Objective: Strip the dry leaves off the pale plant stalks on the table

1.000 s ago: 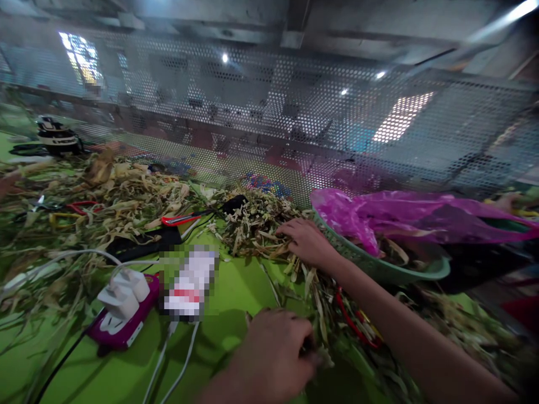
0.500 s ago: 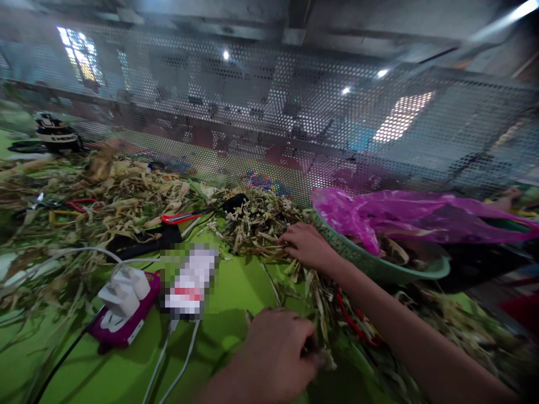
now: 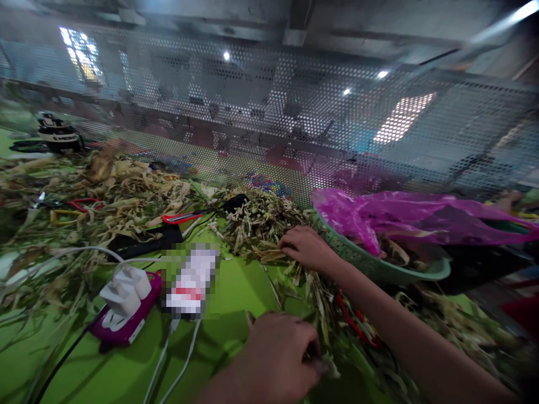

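My left hand is low in the middle of the head view, over the green table. Its fingers are curled round a pale dried plant piece, which pokes out at the fingertips. Farther forward, my right hand rests at the near right edge of a heap of short dried stalks and leaves. Its fingers are bent together with their tips among the leaves, and what they grip is hidden. Long dry leaves lie below the right wrist, between the two hands.
A green basket with a pink plastic bag stands right. Red-handled pliers lie under my right forearm. Leftward are a blurred phone, a purple power strip, cables, a red cutter and leaves. Behind is perforated metal mesh.
The pale piece at my left fingertips has shifted slightly. My right hand stays at the heap, almost unmoved.
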